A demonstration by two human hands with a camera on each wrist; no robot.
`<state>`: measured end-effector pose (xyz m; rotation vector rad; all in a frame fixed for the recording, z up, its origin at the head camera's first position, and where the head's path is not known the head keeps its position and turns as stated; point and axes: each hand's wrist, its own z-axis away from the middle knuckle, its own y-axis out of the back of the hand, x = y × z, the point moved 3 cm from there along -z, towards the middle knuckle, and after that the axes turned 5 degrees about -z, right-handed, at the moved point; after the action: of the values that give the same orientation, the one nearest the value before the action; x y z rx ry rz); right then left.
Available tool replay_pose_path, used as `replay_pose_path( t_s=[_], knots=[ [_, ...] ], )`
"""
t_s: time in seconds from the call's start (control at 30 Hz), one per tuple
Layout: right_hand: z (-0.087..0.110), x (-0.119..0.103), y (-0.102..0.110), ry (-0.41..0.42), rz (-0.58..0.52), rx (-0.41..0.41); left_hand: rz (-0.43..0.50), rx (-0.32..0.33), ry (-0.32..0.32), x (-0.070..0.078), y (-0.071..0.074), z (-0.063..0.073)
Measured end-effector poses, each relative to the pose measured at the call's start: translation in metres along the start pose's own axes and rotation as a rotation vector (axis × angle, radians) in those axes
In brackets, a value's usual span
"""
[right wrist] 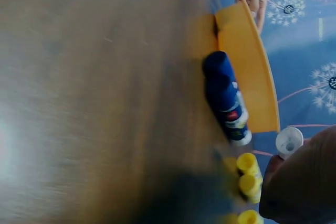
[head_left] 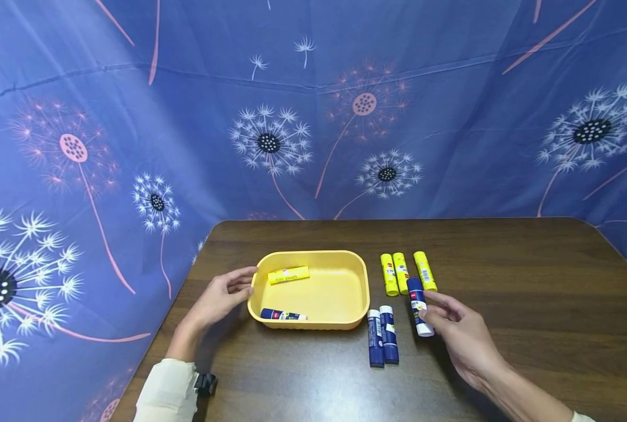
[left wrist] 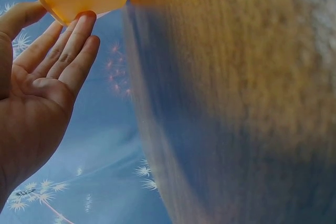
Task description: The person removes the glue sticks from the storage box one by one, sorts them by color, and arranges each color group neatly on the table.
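Currently, your right grip (head_left: pixel 466 340) pinches a blue glue stick (head_left: pixel 417 308) between thumb and fingers, right of centre in the head frame. Thumb and fingertips are drawn in to the stick's width; dark end points to the top of the frame, white end to the bottom, with a slight tilt. You can't tell from the head view whether the white end clears the tabletop (head_left: pixel 535 305).

Your left grip (head_left: pixel 220 299) lies at the left end of the yellow tray (head_left: pixel 324 293). The left wrist view shows its fingers long and nearly straight, fingertips at the tray's outer wall, thumb at the rim.

Inside the tray: one yellow glue stick (head_left: pixel 289 275) toward the upper left, one blue-and-white stick (head_left: pixel 283 315) along the lower wall, left half.

Right of the tray: three yellow sticks lie on the wood, a left one (head_left: pixel 389 274) and a middle one (head_left: pixel 400 274) side by side, a third (head_left: pixel 425 271) a little apart to the right. Below them in the frame, two blue sticks (head_left: pixel 389 334) lie side by side near the tray's lower right corner, white ends toward the top.

Behind you see blue dandelion-print cloth (head_left: pixel 313 199); at your left cuff (head_left: pixel 168 387), a small black object (head_left: pixel 206 384).
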<state>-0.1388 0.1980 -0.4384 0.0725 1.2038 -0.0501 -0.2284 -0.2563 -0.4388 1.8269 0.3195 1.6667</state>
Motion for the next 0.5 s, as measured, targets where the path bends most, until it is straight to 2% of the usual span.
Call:
replay_pose_path(
  t_s=[0.13, 0.27, 0.5],
  knots=[
    [0.005, 0.014, 0.004, -0.038, 0.029, 0.044, -0.002, -0.004, -0.002, -0.001, 0.0, -0.001],
    [0.005, 0.025, 0.003, -0.039, 0.099, 0.074, -0.003, -0.001, 0.0, -0.002, 0.001, -0.001],
    [0.001, 0.034, -0.005, 0.035, 0.195, 0.118, 0.001, -0.007, -0.003, -0.004, 0.0, -0.002]
  ],
)
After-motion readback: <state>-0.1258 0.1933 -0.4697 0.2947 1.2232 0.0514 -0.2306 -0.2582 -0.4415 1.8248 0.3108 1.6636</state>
